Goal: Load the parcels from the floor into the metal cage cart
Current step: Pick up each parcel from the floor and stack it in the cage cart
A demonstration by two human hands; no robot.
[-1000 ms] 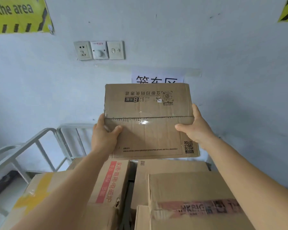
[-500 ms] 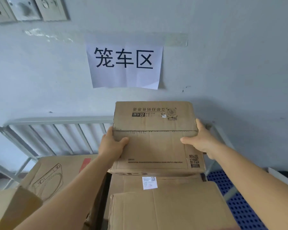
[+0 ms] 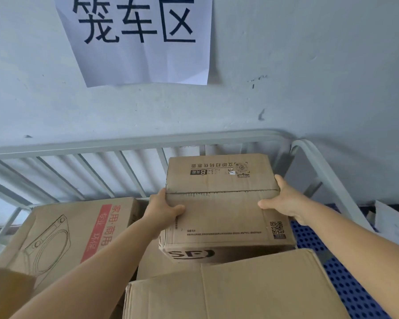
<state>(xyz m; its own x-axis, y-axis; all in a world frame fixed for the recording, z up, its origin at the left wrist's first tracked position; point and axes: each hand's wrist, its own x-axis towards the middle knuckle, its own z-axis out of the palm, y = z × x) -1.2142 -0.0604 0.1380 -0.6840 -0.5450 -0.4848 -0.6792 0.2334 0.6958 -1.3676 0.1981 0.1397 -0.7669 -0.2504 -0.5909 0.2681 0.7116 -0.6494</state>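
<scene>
A brown cardboard parcel with black print and a QR code sits low inside the grey metal cage cart, against its back rail. My left hand grips the parcel's left side, thumb on top. My right hand grips its right side, thumb on the top face. The parcel's underside is hidden, so I cannot tell whether it rests on the boxes below.
A large box with a washing-machine drawing and red stripe lies at the left in the cart. A plain carton is in front, nearest me. A blue perforated floor panel shows at the right. A paper sign hangs on the wall.
Both hands lowered the parcel from chest height, above the stacked boxes, down into the cart toward its back rail. My view tilted down and moved closer.
</scene>
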